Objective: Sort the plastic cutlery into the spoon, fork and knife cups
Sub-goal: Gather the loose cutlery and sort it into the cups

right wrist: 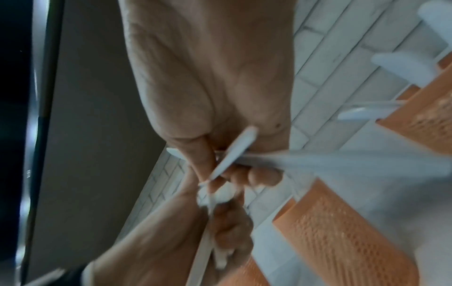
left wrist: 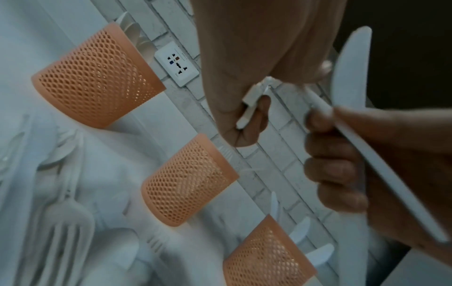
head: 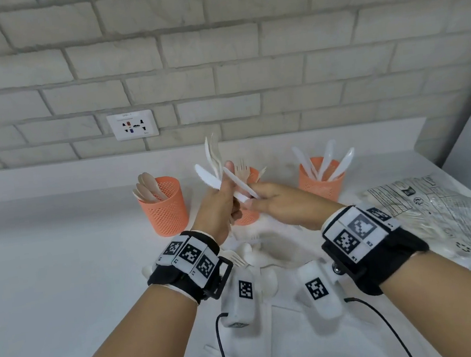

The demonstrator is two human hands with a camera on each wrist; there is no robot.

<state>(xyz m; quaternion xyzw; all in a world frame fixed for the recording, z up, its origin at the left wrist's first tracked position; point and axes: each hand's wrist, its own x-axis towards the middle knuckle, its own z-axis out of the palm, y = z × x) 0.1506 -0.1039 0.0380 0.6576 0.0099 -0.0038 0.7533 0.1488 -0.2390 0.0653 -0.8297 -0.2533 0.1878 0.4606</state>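
Observation:
Above the middle cup, my left hand (head: 224,193) grips an upright bundle of white plastic cutlery (head: 211,166), a knife and forks fanning out of the fist. My right hand (head: 253,197) pinches the handle of one white knife (head: 239,182) that slants across that bundle. In the left wrist view the same knife (left wrist: 381,158) lies along the right hand's curled fingers (left wrist: 330,170). Three orange mesh cups stand in a row by the wall: the spoon cup (head: 167,214) on the left, the fork cup (head: 250,176) half hidden behind my hands, and the knife cup (head: 320,185) on the right.
Loose white cutlery (head: 252,258) lies on the white counter (head: 61,276) under my wrists. A crumpled clear plastic bag (head: 442,211) sits at the right. A wall socket (head: 133,125) is set in the brick wall behind the cups.

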